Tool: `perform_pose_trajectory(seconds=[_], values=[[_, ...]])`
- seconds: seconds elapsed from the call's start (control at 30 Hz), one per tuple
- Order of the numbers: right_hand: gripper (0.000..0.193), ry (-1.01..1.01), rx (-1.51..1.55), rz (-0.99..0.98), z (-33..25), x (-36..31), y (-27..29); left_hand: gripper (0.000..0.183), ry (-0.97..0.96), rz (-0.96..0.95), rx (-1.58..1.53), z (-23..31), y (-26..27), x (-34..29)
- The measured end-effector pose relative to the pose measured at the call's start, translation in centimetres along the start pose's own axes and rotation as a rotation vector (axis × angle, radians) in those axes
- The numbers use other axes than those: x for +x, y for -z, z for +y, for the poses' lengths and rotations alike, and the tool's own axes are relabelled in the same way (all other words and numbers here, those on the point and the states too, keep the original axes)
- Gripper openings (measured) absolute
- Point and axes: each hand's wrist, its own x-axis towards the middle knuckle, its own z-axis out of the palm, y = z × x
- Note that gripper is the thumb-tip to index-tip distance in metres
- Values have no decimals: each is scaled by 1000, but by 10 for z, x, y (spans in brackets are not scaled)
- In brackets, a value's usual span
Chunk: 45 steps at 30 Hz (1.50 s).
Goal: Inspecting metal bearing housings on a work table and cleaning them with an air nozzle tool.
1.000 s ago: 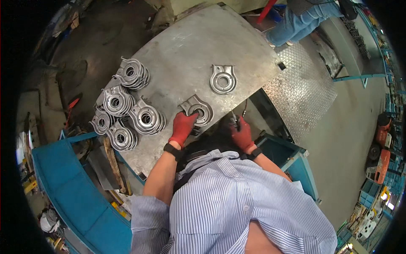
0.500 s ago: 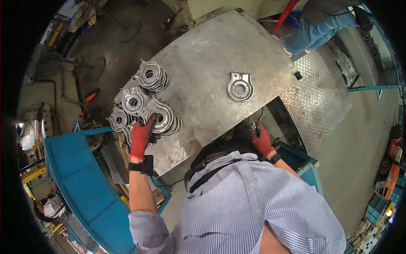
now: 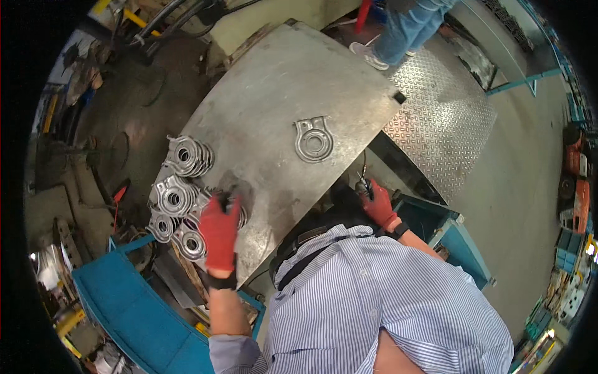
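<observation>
My left hand (image 3: 220,235), in a red glove with dark fingertips, is over the right end of the piles of stamped metal brackets (image 3: 174,198). Motion smears its fingers, so I cannot tell whether they grip one. Each bracket is silver, with a round ringed opening and a flat tab. A single bracket (image 3: 314,141) lies apart on the steel tabletop (image 3: 261,100), its tab toward the far side. Below the table's near edge, my right hand (image 3: 378,206), gloved alike, is closed around a small metal tool (image 3: 363,184) with a thin hose; its exact kind is unclear.
A blue metal frame (image 3: 134,299) stands at the left, and a blue bin (image 3: 458,240) at the right. Beyond the table's right end lies a diamond-plate floor panel (image 3: 439,106). Another person's jeans-clad legs (image 3: 408,31) are at the far right corner.
My view has shifted, moving the table and lone bracket leftward in the picture. My left hand has come off the front pile's ring toward the right and blurred. The right hand keeps hold of the tool.
</observation>
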Motion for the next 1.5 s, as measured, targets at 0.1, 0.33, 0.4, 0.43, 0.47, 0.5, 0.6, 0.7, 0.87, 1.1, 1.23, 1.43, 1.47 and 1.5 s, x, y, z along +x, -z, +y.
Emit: perform_pose_trajectory(seconds=[0.1, 0.33, 0.4, 0.43, 0.47, 0.5, 0.6, 0.7, 0.87, 1.1, 1.23, 1.43, 1.47, 1.5], values=[[44, -71, 51, -15, -7, 9, 14, 43, -53, -235, -236, 58, -60, 22], [44, -45, 26, -94, -6, 15, 25, 66, 71, -381, 51, 102, -162, 78], [46, -57, 18, -119, 0, 12, 23, 67, 102, -438, 36, 109, -169, 81], [46, -72, 17, -143, -6, 13, 26, 67, 123, -443, 24, 107, -174, 78], [47, -90, 14, -162, -12, 16, 28, 67, 139, -448, 10, 108, -179, 77], [46, -81, 15, -196, -15, 19, 29, 66, 158, -458, 6, 108, -183, 73], [45, -63, 28, -280, -20, 21, 28, 62, 181, -526, -9, 109, -186, 53], [43, -25, 42, -317, -20, 19, 23, 59, 142, -589, -38, 113, -184, 36], [37, 31, 59, -284, -17, 18, 10, 57, 123, -508, -81, 111, -191, 27], [43, 34, 38, -306, -13, 22, -4, 51, 68, -498, -214, 101, -202, 29], [47, 26, 65, -325, -15, 20, -5, 49, 70, -473, -215, 102, -205, 27], [49, -63, 36, -357, -20, 18, -5, 50, 115, -460, -184, 107, -202, 25], [49, -73, 25, -328, -19, 17, -8, 50, 116, -469, -174, 110, -199, 25], [49, -75, 39, -338, -18, 17, -10, 50, 118, -471, -169, 110, -201, 25]])
